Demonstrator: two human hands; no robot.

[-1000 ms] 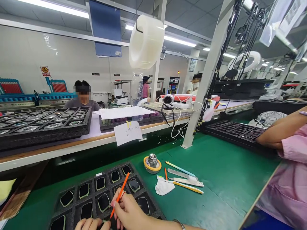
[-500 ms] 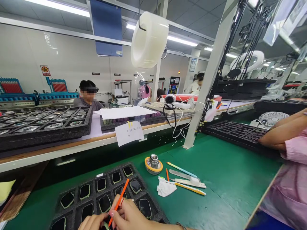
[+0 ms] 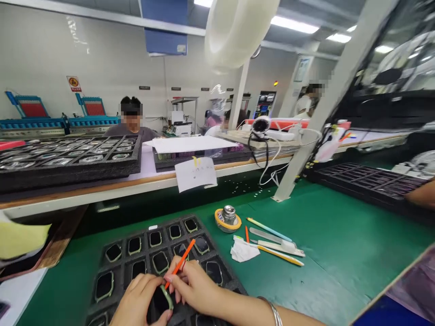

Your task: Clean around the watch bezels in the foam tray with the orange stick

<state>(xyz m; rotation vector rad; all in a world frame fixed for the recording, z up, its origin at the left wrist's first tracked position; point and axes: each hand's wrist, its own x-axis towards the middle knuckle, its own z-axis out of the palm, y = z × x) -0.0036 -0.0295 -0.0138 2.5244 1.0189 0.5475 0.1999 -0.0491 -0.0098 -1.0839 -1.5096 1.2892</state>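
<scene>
The right hand (image 3: 195,287) pinches a slim orange stick (image 3: 180,263) like a pen, its tip angled down to the small green-rimmed watch case (image 3: 166,296) that the left hand (image 3: 137,303) grips at its edge; the two hands are touching, both closed on what they hold, low over the near end of the black foam tray (image 3: 112,240). To my eye the work wants a steady case and a light tip, kept to the rim and off the dark glass. The tray's pockets mostly hold like cases, dark-faced with pale green borders, one to a pocket. At about two o'clock from the hands lie a crumpled white wipe (image 3: 243,251), a few pens and tweezers (image 3: 277,242), and a yellow tape roll (image 3: 227,220) ringing a small metal weight. At eleven o'clock, on the raised shelf, another foam tray (image 3: 68,158) carries round parts.
</scene>
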